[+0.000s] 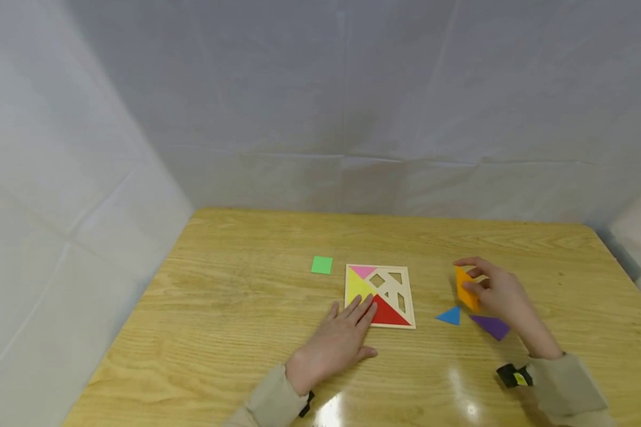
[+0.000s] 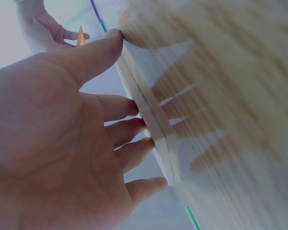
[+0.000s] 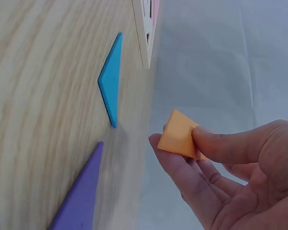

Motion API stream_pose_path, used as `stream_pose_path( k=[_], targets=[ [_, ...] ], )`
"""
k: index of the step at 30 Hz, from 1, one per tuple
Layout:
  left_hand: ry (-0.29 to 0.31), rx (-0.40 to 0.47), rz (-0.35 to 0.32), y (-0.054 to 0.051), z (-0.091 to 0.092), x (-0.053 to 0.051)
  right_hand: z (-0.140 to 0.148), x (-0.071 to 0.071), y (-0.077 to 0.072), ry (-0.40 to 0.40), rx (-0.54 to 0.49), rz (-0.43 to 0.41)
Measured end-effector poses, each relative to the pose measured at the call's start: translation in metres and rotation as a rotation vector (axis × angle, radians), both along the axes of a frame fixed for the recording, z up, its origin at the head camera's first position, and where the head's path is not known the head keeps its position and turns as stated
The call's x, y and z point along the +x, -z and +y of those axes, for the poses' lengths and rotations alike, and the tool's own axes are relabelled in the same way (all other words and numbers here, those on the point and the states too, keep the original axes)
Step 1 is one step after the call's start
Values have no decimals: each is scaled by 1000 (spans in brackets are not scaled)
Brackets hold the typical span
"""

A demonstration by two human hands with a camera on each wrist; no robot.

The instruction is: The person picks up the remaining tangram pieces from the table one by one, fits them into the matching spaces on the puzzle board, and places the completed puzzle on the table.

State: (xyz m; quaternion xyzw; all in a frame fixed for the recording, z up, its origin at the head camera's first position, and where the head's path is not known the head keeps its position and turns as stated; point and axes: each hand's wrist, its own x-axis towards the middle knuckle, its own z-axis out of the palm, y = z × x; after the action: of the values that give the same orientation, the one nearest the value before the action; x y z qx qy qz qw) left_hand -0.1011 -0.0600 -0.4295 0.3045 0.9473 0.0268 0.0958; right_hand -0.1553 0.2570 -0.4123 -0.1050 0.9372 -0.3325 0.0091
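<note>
Left hand (image 1: 339, 341) outspread on board (image 1: 392, 287), tile (image 3: 176, 136) in right (image 1: 503, 295)

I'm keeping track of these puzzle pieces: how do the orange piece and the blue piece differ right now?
The orange piece is pinched in the right hand; the blue piece lies untouched on the table. The orange piece is steeply tilted, whereas the blue piece is flat. Both are thin and outside the board.
</note>
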Motion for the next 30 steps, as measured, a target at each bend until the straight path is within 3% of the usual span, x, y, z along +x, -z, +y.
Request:
stream_pose_path(
  k=[15, 22, 30],
  targets=[
    [-2, 4, -5, -1, 0, 0, -16, 0, 8, -25, -109, -3],
    [-9, 4, -20, -1, 1, 1, -34, -2, 10, -36, -169, -92],
    [-11, 9, -17, -1, 2, 1, -58, -4, 10, -92, -199, -65]
  ],
)
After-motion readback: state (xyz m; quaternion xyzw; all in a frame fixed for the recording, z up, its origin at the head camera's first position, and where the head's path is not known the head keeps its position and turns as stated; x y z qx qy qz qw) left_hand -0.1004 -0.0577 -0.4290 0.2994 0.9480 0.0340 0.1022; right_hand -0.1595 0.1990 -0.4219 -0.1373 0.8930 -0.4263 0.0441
